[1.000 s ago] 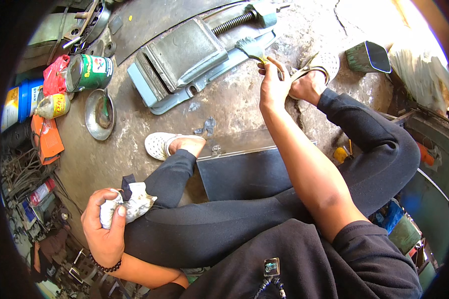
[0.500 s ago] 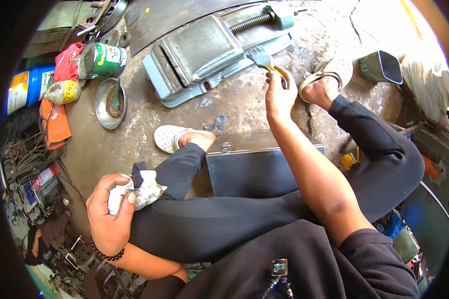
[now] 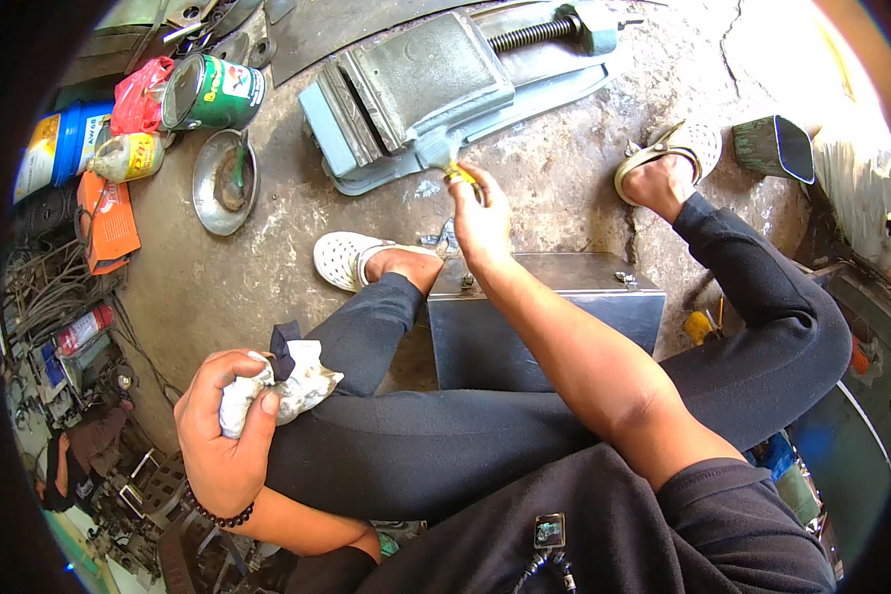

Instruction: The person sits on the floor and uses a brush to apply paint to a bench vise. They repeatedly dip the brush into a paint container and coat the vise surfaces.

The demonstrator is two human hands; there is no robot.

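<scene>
My right hand (image 3: 482, 213) grips the yellow handle of a paintbrush (image 3: 454, 172). Its bristles, blurred, meet the near lower side of a grey-blue machine vise (image 3: 431, 84) that lies on the floor ahead of me. The vise has a long threaded screw toward its far right end. Over my left thigh, my left hand (image 3: 223, 426) is closed on a crumpled white rag (image 3: 307, 384) with smudges and a dark strip.
A metal box (image 3: 549, 332) with latches stands between my legs. To the left are a metal bowl (image 3: 206, 203) holding a brush, a green can (image 3: 213, 94), a plastic bottle (image 3: 129, 153) and an orange box (image 3: 107, 223). A dark square container (image 3: 774, 148) stands at right.
My right hand has swung left with the paintbrush, from the vise's right part to its near side by the jaw. My left hand keeps the rag; the view has shifted slightly.
</scene>
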